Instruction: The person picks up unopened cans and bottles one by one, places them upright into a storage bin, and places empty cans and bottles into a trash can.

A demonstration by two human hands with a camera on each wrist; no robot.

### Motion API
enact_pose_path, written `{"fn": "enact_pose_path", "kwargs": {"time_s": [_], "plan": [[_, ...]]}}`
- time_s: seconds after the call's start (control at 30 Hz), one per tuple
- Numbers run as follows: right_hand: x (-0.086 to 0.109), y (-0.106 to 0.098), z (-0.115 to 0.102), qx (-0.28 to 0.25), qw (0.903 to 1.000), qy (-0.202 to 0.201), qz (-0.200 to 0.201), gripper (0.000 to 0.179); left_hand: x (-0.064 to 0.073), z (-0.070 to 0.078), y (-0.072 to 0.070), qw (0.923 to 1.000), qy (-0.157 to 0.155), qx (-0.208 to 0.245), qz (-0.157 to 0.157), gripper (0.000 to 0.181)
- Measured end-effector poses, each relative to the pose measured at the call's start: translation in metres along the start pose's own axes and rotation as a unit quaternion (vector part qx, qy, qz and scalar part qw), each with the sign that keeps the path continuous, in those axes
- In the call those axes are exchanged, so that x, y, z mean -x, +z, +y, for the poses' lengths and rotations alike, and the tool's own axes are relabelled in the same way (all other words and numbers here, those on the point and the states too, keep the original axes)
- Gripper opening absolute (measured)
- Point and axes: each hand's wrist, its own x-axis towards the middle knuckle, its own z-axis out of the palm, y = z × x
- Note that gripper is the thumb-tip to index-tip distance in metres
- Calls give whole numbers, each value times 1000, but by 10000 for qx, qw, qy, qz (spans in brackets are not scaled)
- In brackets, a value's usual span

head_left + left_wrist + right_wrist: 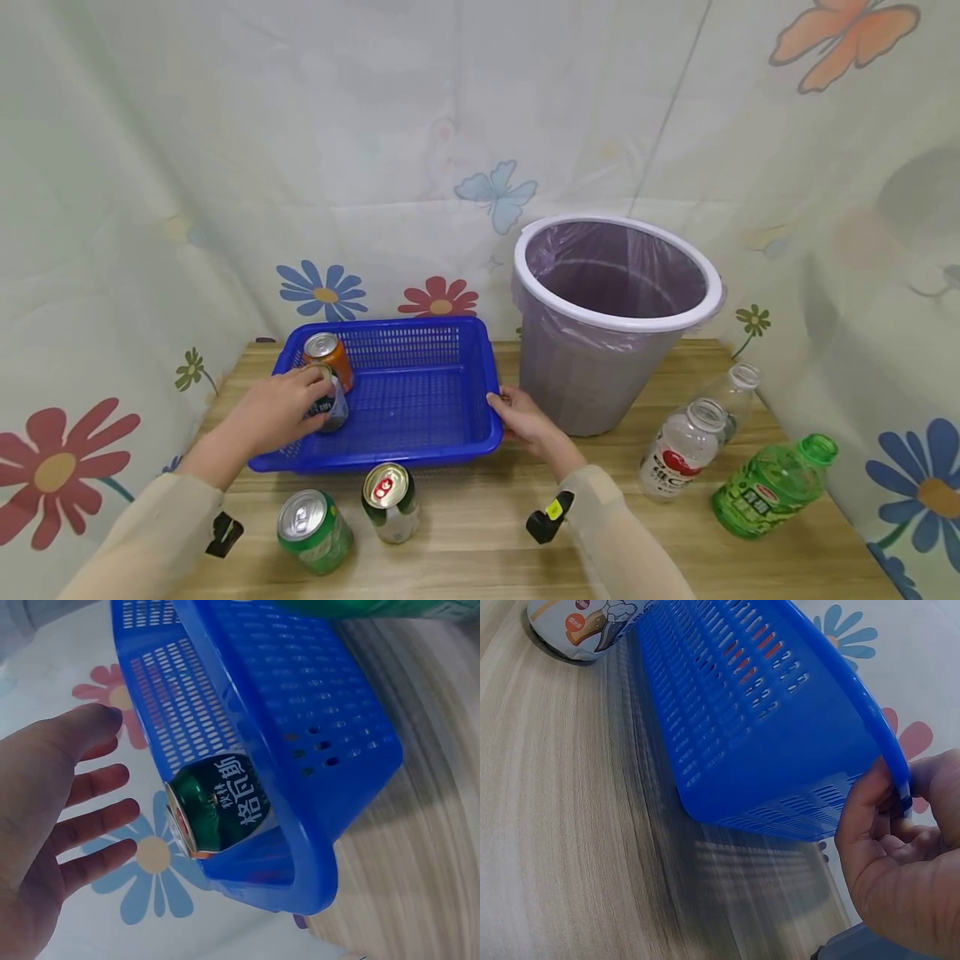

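A blue plastic basket with slotted sides stands on the wooden table. My right hand grips its right rim, thumb over the edge and fingers curled beneath, as the right wrist view shows. In the basket's left end an orange can stands behind a dark green and silver can. My left hand is over that nearer can and partly covers it in the head view. In the left wrist view the fingers are spread and apart from the dark green can.
In front of the basket stand a green can and a gold-topped can. A lined waste bin is to its right. Farther right are a clear bottle with a red label, another clear bottle and a green bottle.
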Motion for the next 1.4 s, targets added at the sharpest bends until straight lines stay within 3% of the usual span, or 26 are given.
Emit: {"fn": "enact_pose_path", "kwargs": {"time_s": [0.47,0.8,1.0,1.4], "plan": [[1,0,0,-4,10000,-1,8,38,15,20,-4,9995,211,19,253,33],[-1,1,2,-20,10000,-48,6,37,26,34,-7,9994,-72,103,319,48],[-1,1,3,-64,10000,-50,-2,37,32,44,-6,9994,-205,216,183,56],[-3,0,3,-34,10000,1,23,35,42,61,-4,9993,-105,185,305,63]]}}
